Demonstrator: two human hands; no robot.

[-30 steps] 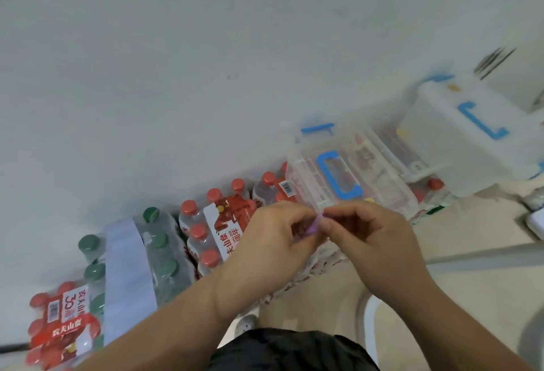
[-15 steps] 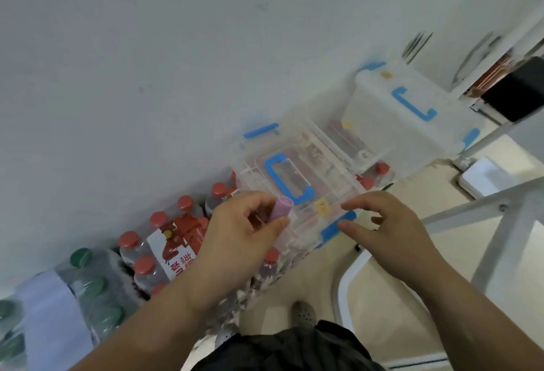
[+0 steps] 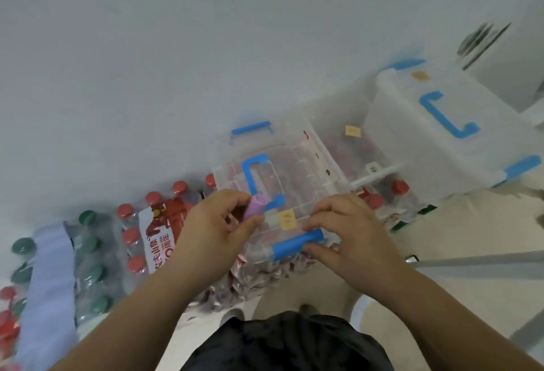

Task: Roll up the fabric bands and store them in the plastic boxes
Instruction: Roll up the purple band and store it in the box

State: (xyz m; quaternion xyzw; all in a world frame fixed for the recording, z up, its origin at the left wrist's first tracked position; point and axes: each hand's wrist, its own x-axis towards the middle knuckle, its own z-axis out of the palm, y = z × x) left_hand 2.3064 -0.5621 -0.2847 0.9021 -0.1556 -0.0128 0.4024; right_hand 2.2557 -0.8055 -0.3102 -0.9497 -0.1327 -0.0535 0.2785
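My left hand (image 3: pixel 216 236) pinches a small rolled purple fabric band (image 3: pixel 255 207) between thumb and fingers, just in front of a clear plastic box (image 3: pixel 294 176) with a blue handle on its lid. My right hand (image 3: pixel 350 235) grips the blue latch (image 3: pixel 295 244) on the box's near edge, fingers on top and thumb below. The lid is down. A second clear box (image 3: pixel 353 146) stands to the right behind it, and a larger white box (image 3: pixel 450 132) with blue handle lies further right.
The boxes rest on shrink-wrapped packs of red-capped bottles (image 3: pixel 153 223). Green-capped bottle packs (image 3: pixel 91 264) stand to the left. A white wall (image 3: pixel 206 46) rises right behind everything. A white frame bar (image 3: pixel 477 258) crosses the beige floor at right.
One second ago both hands were pinching the purple band together. Now the left hand holds the roll alone and the right hand has moved down onto the box's blue latch.
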